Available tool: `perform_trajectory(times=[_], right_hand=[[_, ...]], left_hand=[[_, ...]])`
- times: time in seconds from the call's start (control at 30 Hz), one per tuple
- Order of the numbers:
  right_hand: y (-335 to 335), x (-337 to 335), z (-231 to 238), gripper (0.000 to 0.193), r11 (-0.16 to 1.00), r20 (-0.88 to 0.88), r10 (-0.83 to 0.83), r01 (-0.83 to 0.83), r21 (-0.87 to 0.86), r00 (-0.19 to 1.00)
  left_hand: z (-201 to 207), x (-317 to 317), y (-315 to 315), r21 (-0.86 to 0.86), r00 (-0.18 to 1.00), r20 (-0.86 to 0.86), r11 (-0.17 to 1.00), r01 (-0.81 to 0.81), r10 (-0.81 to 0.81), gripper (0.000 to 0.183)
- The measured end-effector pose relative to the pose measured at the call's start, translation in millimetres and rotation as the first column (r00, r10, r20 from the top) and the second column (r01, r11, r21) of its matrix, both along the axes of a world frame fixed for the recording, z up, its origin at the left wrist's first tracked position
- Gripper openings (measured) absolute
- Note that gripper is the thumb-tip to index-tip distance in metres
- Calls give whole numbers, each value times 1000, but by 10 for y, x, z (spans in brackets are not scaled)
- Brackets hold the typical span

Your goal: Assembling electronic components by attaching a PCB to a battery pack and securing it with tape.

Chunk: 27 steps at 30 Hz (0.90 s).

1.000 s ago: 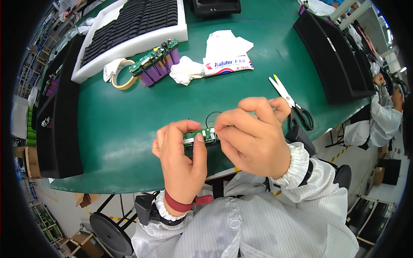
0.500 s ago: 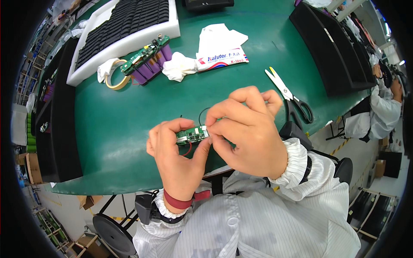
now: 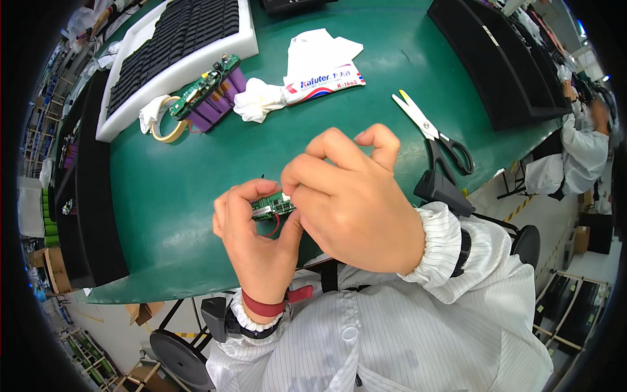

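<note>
Between the thumb and fingers of my left hand (image 3: 255, 245) is a small green circuit board (image 3: 269, 208), held just above the table. A red wire (image 3: 277, 227) hangs from the board's lower edge. My right hand (image 3: 359, 202) reaches over the board's right end, thumb and index finger pinched together at a white part there. Whatever the pinch holds is hidden behind the fingers. Black-handled scissors (image 3: 429, 125) lie to the right of my right hand, blades spread.
Farther back are a purple battery pack with a green board (image 3: 209, 98), a tape roll (image 3: 171, 136), crumpled white tissue (image 3: 258, 101) and a white tube (image 3: 326, 83). A white foam tray (image 3: 251, 36) holds rows of black pieces. Black racks (image 3: 91, 215) (image 3: 486, 72) flank the green table (image 3: 170, 235).
My right hand has turned and moved left over the board, covering more of its right end. The black wire loop by its fingertips is now out of sight. The whole view has shifted slightly.
</note>
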State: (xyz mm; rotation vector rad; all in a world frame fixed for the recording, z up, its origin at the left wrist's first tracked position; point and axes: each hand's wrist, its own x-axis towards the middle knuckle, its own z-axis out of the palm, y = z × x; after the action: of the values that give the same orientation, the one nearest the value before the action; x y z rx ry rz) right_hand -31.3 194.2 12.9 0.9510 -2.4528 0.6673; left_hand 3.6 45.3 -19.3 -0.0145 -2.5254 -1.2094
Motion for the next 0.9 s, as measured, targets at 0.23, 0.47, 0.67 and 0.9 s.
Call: perform_trajectory(times=[0.23, 0.47, 0.67, 0.9], right_hand=[[22, -78, 62, 12, 999, 62, 41, -40, -17, 997], [75, -99, 132, 10, 998, 219, 57, -64, 27, 974], [115, -118, 138, 6, 997, 356, 75, -61, -52, 932], [9, -76, 234, 5, 991, 294, -44, 4, 137, 955]], left_hand=[[88, -35, -70, -68, 995, -8, 993, 101, -102, 34], [68, -31, -79, 43, 990, -71, 991, 123, -120, 11], [58, -26, -68, 35, 991, -91, 994, 104, -101, 10], [78, -14, -78, 45, 990, -84, 992, 117, -113, 10]])
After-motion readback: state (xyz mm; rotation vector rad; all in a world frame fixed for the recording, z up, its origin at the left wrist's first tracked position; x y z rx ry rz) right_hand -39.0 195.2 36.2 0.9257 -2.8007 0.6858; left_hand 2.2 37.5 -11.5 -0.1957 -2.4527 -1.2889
